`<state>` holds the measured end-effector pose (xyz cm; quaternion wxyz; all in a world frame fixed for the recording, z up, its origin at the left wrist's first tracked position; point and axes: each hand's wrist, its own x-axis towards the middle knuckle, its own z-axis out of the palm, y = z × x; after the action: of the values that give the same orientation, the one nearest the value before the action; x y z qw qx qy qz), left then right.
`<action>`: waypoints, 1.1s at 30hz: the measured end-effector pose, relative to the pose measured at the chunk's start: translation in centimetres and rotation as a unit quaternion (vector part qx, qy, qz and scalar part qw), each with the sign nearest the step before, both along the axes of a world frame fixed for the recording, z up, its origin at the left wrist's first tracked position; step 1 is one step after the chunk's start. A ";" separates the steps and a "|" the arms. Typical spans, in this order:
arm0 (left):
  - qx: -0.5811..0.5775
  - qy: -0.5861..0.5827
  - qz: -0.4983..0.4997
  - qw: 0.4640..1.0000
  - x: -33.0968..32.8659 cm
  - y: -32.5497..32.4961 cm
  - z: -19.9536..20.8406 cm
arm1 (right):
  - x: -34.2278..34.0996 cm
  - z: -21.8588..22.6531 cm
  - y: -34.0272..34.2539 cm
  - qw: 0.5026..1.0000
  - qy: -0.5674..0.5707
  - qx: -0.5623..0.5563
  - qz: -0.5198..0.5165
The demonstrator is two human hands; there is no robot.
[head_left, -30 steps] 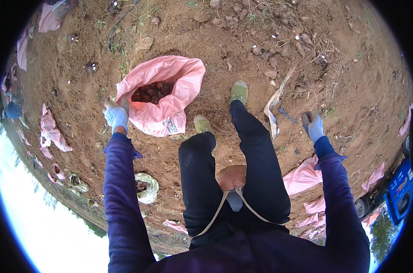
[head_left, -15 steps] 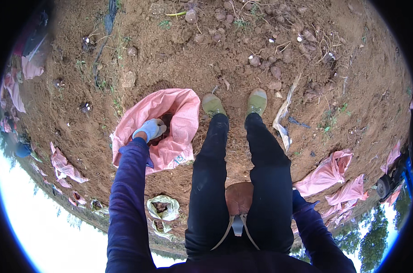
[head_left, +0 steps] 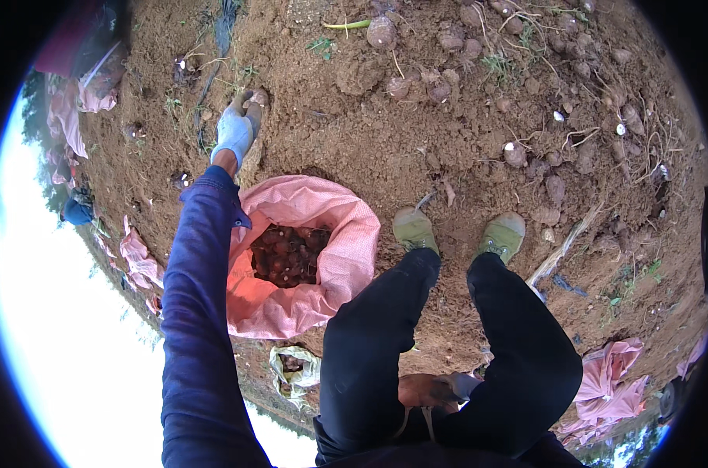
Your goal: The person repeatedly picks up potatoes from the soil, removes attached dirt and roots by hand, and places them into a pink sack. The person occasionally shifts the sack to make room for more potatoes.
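Note:
My left hand [head_left: 239, 129], in a pale blue and grey work glove, is stretched out over the soil beyond the sack. Its fingers close on a round brown tuber [head_left: 259, 97], which looks like a taro and shows past the fingertips. Below the forearm's right side stands a pink woven sack [head_left: 350, 234] with its rim rolled out. Inside the sack lies a heap of reddish-brown tubers [head_left: 287, 257]. My right hand is out of view; only a bit of dark sleeve shows at the lower edge.
Tubers with roots lie scattered over the soil, among them one with a green stalk [head_left: 381, 33]. My green shoes [head_left: 414, 229] stand right of the sack. A pale sack [head_left: 301, 360] with tubers stands behind it. Pink sacks [head_left: 610, 382] lie at the lower right.
My left hand has left the pink sack's mouth and reached away to the tuber on the soil, closing on it. The view has shifted, and my right sleeve has dropped mostly out of sight.

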<state>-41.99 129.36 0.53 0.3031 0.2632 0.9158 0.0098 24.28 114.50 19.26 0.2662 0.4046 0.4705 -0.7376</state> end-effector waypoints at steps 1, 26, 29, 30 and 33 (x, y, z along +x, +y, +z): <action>0.013 0.069 -0.078 0.995 -1.3 0.1 -2.5 | 0.1 -1.8 0.2 1.000 0.002 0.006 0.004; 0.102 0.038 -0.099 0.989 11.0 4.0 -6.9 | -7.4 -26.9 5.2 0.945 0.124 0.293 0.078; -0.053 -0.084 -0.212 0.972 12.9 2.7 -5.6 | -4.3 -26.0 6.4 0.943 0.111 0.306 0.074; -0.082 -0.124 -0.262 0.954 13.3 2.3 -4.8 | -3.0 -25.7 7.0 0.941 0.105 0.313 0.072; 0.019 -0.021 -0.223 0.974 13.8 2.9 -2.4 | 1.2 -24.4 9.4 0.934 0.085 0.340 0.065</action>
<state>-28.21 132.24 -1.88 0.3114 0.4665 0.8271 -0.0355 25.46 123.86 -5.13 0.1191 0.3754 0.7391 -0.5465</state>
